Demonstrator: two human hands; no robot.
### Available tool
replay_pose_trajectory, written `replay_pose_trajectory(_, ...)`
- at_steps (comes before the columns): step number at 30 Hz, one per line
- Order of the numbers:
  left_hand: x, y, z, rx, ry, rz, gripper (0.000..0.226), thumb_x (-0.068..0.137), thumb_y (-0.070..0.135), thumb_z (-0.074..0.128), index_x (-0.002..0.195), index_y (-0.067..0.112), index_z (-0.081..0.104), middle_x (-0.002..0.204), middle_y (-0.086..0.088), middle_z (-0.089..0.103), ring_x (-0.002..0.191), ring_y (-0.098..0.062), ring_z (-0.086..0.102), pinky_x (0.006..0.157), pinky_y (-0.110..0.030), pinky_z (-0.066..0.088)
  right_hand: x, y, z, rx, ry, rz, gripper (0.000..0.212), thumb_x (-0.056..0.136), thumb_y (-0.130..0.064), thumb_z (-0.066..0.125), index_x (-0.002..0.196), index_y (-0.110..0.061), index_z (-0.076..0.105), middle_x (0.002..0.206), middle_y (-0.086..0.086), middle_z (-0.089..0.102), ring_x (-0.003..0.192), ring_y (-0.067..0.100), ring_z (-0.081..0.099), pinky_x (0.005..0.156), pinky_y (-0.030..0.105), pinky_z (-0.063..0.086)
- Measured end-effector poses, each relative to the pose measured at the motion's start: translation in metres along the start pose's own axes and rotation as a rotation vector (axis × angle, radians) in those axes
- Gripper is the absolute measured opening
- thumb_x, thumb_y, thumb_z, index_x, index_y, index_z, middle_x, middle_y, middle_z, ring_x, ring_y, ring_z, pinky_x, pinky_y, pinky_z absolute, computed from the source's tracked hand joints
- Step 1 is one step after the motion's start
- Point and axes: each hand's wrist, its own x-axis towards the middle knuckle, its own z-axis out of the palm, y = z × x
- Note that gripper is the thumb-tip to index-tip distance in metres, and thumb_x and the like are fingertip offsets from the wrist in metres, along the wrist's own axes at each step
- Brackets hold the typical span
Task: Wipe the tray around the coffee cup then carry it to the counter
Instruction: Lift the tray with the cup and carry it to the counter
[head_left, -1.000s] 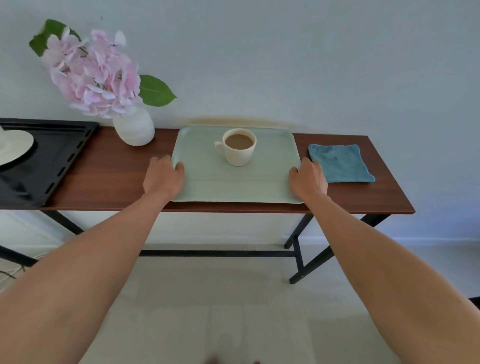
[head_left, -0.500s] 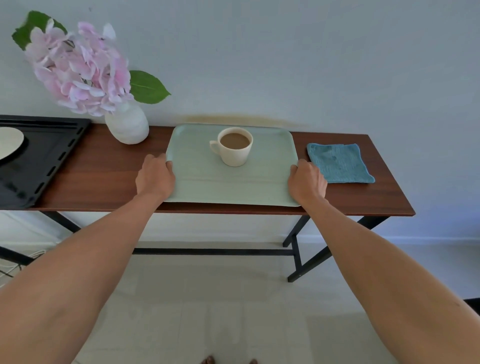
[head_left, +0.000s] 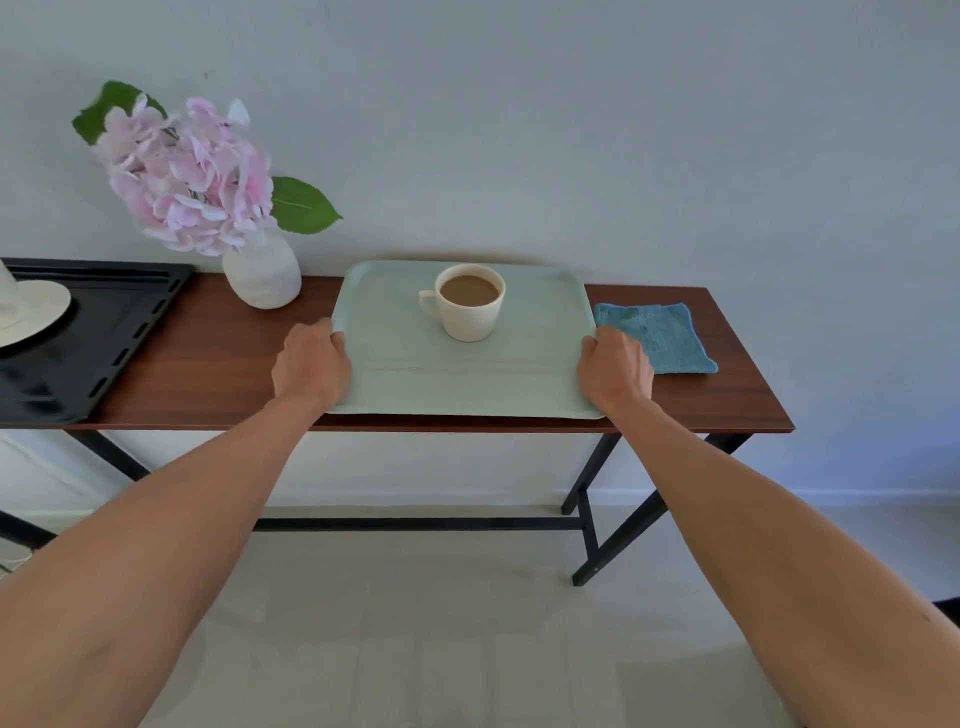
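Tray (head_left: 467, 384) near edge now raised – both hands still gripping

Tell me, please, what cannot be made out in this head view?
- Fingertips of the left hand and right hand: curled under the pale green plastic tray.
- Black baking tray and white hat: cut off by the left edge.
- The counter: out of frame.
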Motion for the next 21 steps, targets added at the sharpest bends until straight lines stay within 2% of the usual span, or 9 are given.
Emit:
replay_pose_trajectory(4, -0.007, 0.011, -0.01, -0.036, -0.003, 0.033, 0.025, 0.101, 0.023, 0.041, 0.091, 0.007, 0.056, 0.099, -0.02, 0.058, 0.091, -0.044, 0.056, 0.073, -0.046, 0.044, -0.007, 0.007, -0.016, 0.027, 0.008, 0.036, 0.029, 0.102, -0.027, 0.043, 0.077, -0.015, 0.05, 0.069, -0.005, 0.047, 0.058, 0.011, 0.042, 0.055, 0.031, 0.032)
replay_pose_trajectory(7, -0.012, 0.023, -0.017, -0.06, -0.007, 0.059, 0.024, 0.1, 0.022, 0.041, 0.09, 0.006, 0.056, 0.099, -0.022, 0.06, 0.093, -0.044, 0.056, 0.078, -0.051, 0.048, -0.018, 0.013, -0.031, 0.065, 0.039, 0.068, 0.033, 0.101, -0.025, 0.043, 0.069, -0.017, 0.043, 0.069, -0.003, 0.049, 0.056, 0.012, 0.044, 0.049, 0.029, 0.026)
replay_pose_trajectory(10, -0.017, 0.035, -0.021, -0.094, -0.026, 0.106, 0.025, 0.1, 0.019, 0.041, 0.093, 0.004, 0.059, 0.1, -0.023, 0.061, 0.096, -0.045, 0.055, 0.084, -0.053, 0.049, -0.032, 0.022, -0.048, 0.084, 0.062, 0.114, 0.03, 0.1, -0.024, 0.042, 0.072, -0.015, 0.046, 0.069, -0.001, 0.051, 0.056, 0.014, 0.046, 0.052, 0.03, 0.031)
replay_pose_trajectory(14, -0.022, 0.056, -0.023, -0.147, -0.06, 0.207, 0.025, 0.1, 0.019, 0.039, 0.087, 0.006, 0.056, 0.098, -0.023, 0.061, 0.096, -0.044, 0.055, 0.083, -0.053, 0.048, -0.058, 0.038, -0.073, 0.08, 0.148, 0.168, 0.031, 0.099, -0.021, 0.043, 0.069, -0.015, 0.04, 0.068, 0.0, 0.049, 0.056, 0.014, 0.044, 0.049, 0.028, 0.028)
replay_pose_trajectory(18, -0.029, 0.083, -0.02, -0.188, -0.113, 0.303, 0.028, 0.101, 0.019, 0.04, 0.1, 0.005, 0.065, 0.104, -0.022, 0.064, 0.101, -0.043, 0.058, 0.083, -0.049, 0.049, -0.088, 0.059, -0.098, 0.085, 0.209, 0.232, 0.033, 0.097, -0.019, 0.044, 0.064, -0.013, 0.038, 0.068, 0.001, 0.047, 0.061, 0.025, 0.044, 0.054, 0.032, 0.029)
replay_pose_trajectory(21, -0.039, 0.109, -0.014, -0.21, -0.164, 0.396, 0.031, 0.101, 0.018, 0.039, 0.11, 0.006, 0.066, 0.107, -0.021, 0.065, 0.103, -0.043, 0.059, 0.084, -0.051, 0.05, -0.114, 0.08, -0.119, 0.084, 0.26, 0.317, 0.031, 0.095, -0.018, 0.044, 0.065, -0.01, 0.042, 0.066, 0.0, 0.046, 0.058, 0.021, 0.042, 0.048, 0.029, 0.025)
